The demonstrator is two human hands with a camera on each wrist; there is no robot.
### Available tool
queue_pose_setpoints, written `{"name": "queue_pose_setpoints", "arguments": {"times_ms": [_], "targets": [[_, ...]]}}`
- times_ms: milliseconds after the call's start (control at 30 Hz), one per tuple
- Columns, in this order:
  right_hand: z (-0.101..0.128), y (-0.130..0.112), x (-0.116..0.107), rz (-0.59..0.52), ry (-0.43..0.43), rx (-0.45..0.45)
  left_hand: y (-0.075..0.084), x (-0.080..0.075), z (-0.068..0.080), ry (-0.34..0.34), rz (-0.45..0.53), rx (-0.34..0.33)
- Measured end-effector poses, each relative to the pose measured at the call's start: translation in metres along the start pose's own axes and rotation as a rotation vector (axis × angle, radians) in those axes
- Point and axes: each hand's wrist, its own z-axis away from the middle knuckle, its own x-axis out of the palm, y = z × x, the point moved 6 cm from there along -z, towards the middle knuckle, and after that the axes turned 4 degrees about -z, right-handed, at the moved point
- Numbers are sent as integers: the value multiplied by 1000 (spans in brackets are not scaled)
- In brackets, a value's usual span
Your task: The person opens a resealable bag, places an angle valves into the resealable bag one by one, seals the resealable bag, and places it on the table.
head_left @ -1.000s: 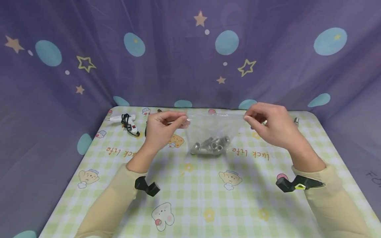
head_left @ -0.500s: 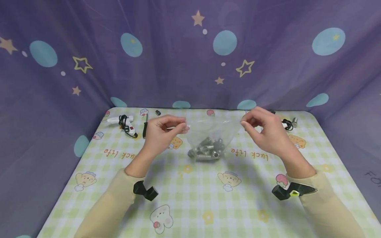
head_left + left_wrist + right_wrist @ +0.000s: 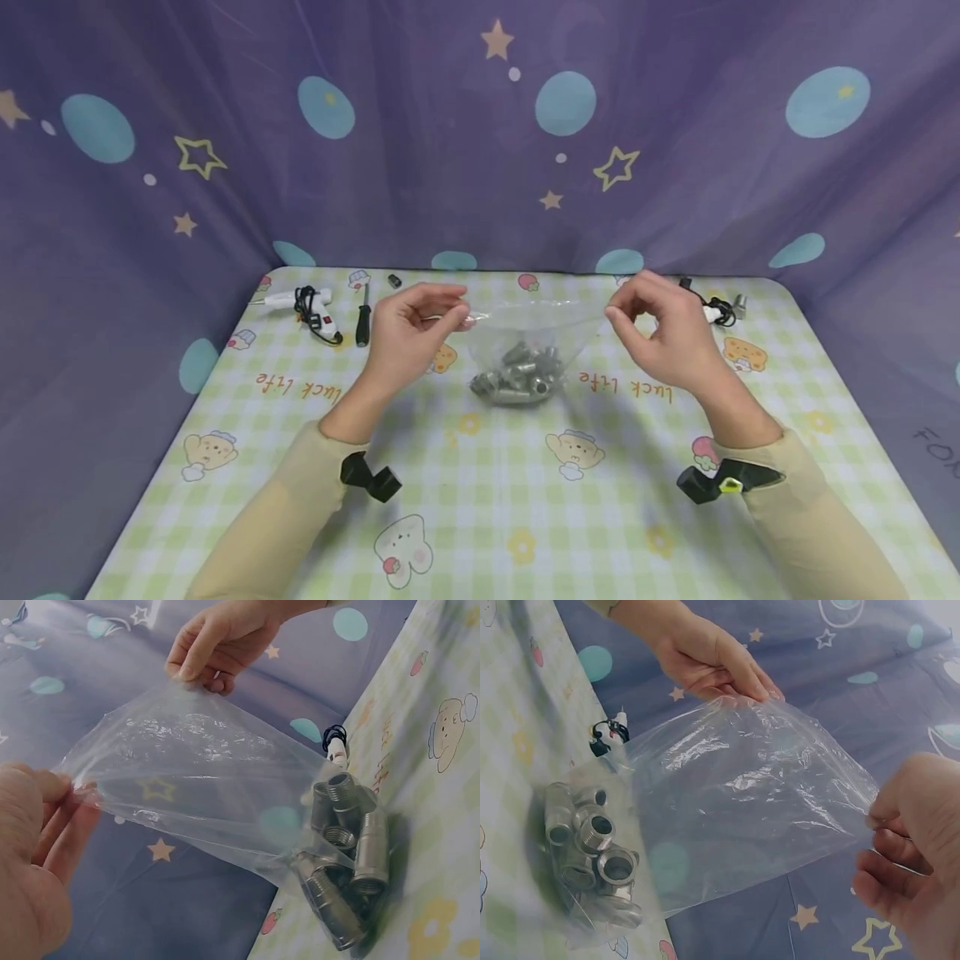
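A clear plastic bag (image 3: 536,329) is stretched between both hands, its bottom at the table. Several threaded metal pipe fittings (image 3: 371,855) lie bunched in its lower part; the right wrist view also shows these fittings (image 3: 596,832) through the film. My left hand (image 3: 412,333) pinches the bag's upper left corner between thumb and fingers. At the opposite upper corner, my right hand (image 3: 667,333) pinches the film the same way. Whether the bag's mouth is sealed, I cannot tell.
At the back left lie a white glue gun (image 3: 318,312) with a black cord, a screwdriver (image 3: 363,325) and a small dark fitting (image 3: 395,282). Behind my right hand are a black-corded white item (image 3: 718,313) and a metal fitting (image 3: 741,306). A purple curtain (image 3: 450,167) hangs behind the table.
My right hand has shifted slightly left and lower, bringing both hands closer together. The bag sags more, and its fittings have slid into a tighter heap. The view has moved a little.
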Motion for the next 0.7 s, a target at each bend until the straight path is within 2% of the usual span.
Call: {"name": "queue_pose_setpoints", "arguments": {"times_ms": [200,367,567,700], "targets": [[2,9,2,-60,7,99,-7,0,0,4,48,-19],[2,13,7,-126,4,135,-10,0,2,-6,107,-6],[3,14,12,-147,25,136,-10,0,3,1,86,5],[4,13,11,-82,45,100,-10,1,2,11,90,19]]}}
